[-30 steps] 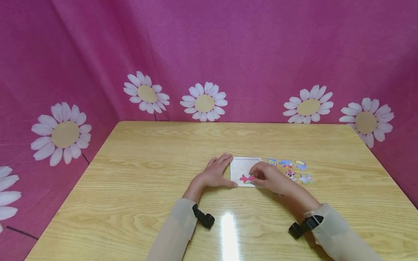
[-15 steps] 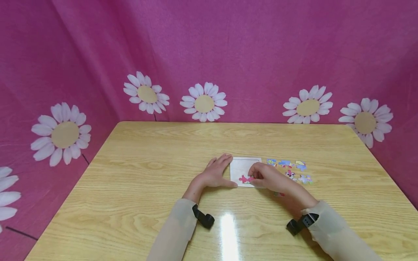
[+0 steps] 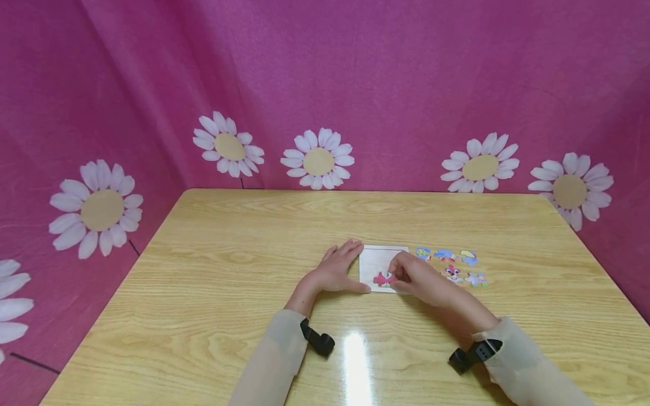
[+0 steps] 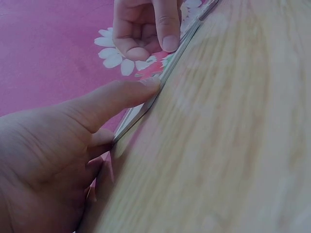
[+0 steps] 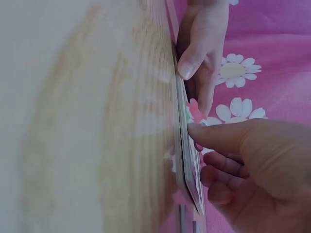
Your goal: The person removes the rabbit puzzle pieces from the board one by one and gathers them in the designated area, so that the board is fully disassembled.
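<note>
A white puzzle board (image 3: 376, 258) lies flat on the table. My left hand (image 3: 335, 269) spreads along its left side, fingertips at the far corner and thumb on the near corner, also visible in the left wrist view as a thumb (image 4: 121, 94) pressing the edge. A red puzzle piece (image 3: 378, 279) lies on the board's lower part. Right beside it, my right hand (image 3: 418, 279) pinches another red-and-white puzzle piece (image 3: 391, 277) low over the board, its far side hidden by the fingers. In the right wrist view the thumb (image 5: 218, 136) reaches the board's edge.
Right of the board lie several loose puzzle pieces: blue ones (image 3: 446, 255) in a far row, a piece with an animal face (image 3: 452, 273) and a pale blue one (image 3: 476, 279) nearer. A pink curtain (image 3: 396, 84) with daisies hangs behind the wooden table (image 3: 228, 242).
The right hand stays over the board, shifting only slightly as the pinched piece settles against the red one. A piece seen under the right wrist is now hidden. The left hand has kept its place.
</note>
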A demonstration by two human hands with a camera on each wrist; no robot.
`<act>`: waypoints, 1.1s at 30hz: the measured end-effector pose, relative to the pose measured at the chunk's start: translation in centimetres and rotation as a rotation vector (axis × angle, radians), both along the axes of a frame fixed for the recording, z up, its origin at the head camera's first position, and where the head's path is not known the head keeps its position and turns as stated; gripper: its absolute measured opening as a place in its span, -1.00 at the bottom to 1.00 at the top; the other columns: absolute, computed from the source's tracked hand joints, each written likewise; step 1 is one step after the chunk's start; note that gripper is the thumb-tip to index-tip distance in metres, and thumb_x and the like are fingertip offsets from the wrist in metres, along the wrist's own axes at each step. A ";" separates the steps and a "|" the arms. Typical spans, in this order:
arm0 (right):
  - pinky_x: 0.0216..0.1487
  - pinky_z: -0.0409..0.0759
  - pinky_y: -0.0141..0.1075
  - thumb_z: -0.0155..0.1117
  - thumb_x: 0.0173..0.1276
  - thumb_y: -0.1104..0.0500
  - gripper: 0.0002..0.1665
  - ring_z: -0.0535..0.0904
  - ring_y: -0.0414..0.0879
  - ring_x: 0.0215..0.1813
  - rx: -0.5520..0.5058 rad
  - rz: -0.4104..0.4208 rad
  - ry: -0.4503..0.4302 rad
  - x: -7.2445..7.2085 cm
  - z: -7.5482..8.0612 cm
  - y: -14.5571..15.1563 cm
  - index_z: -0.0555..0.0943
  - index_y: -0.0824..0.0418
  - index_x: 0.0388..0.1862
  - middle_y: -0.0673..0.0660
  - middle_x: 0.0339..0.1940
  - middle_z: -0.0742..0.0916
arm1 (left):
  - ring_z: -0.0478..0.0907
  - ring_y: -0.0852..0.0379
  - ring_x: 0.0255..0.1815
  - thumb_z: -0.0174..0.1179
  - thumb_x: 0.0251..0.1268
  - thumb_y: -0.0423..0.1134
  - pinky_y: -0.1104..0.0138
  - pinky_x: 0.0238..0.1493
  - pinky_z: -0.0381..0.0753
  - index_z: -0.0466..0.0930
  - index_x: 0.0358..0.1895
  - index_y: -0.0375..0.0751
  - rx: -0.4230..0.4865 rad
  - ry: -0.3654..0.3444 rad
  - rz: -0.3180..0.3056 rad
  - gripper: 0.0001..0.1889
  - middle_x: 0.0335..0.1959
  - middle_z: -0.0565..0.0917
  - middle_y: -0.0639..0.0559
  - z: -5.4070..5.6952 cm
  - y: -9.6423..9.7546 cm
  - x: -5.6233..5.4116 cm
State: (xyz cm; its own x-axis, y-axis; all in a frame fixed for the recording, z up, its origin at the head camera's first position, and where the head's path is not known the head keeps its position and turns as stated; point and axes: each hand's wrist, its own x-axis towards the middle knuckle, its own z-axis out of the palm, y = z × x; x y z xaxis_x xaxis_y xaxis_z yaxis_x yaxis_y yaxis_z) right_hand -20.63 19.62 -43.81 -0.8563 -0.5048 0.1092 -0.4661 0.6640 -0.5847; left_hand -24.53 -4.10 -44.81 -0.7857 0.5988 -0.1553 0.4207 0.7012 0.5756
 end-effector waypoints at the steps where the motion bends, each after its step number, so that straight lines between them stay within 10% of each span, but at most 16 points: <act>1: -0.35 0.40 -0.45 0.37 0.23 0.36 -0.78 0.37 -0.25 -0.35 -0.002 0.004 0.032 0.1 0.0 0.0 0.49 0.24 -0.25 0.04 -0.41 0.55 | -0.25 0.09 0.67 0.37 0.12 0.15 0.09 0.66 -0.30 -0.06 0.58 -0.10 0.001 0.001 0.000 0.06 0.63 -0.03 0.06 0.0 0.0 0.0; 7: -0.26 0.57 -0.42 0.35 0.23 0.40 -0.80 0.50 -0.28 -0.29 -0.019 0.006 0.153 0.5 -0.2 -0.1 0.51 0.21 -0.29 0.01 -0.36 0.62 | -0.24 0.09 0.67 0.36 0.12 0.15 0.10 0.66 -0.29 -0.05 0.58 -0.09 -0.006 0.019 -0.001 0.05 0.63 -0.02 0.06 0.1 0.0 0.0; 21: -0.29 0.60 -0.47 0.28 0.32 0.35 -0.91 0.53 -0.37 -0.30 -0.188 -0.060 0.002 0.8 -0.7 1.2 0.59 0.19 -0.27 0.04 -0.35 0.69 | -0.25 0.09 0.67 0.37 0.11 0.15 0.10 0.66 -0.30 -0.06 0.58 -0.09 0.004 0.007 -0.005 0.06 0.63 -0.03 0.05 -0.2 0.0 0.0; 33: -0.39 0.57 -0.48 0.29 0.29 0.39 -0.86 0.52 -0.36 -0.37 -0.252 -0.070 0.088 2.2 -0.6 4.4 0.58 0.20 -0.24 0.02 -0.38 0.68 | -0.25 0.09 0.67 0.36 0.12 0.14 0.09 0.65 -0.30 -0.07 0.59 -0.09 0.018 0.002 -0.015 0.06 0.63 -0.03 0.04 -0.1 -0.2 -0.1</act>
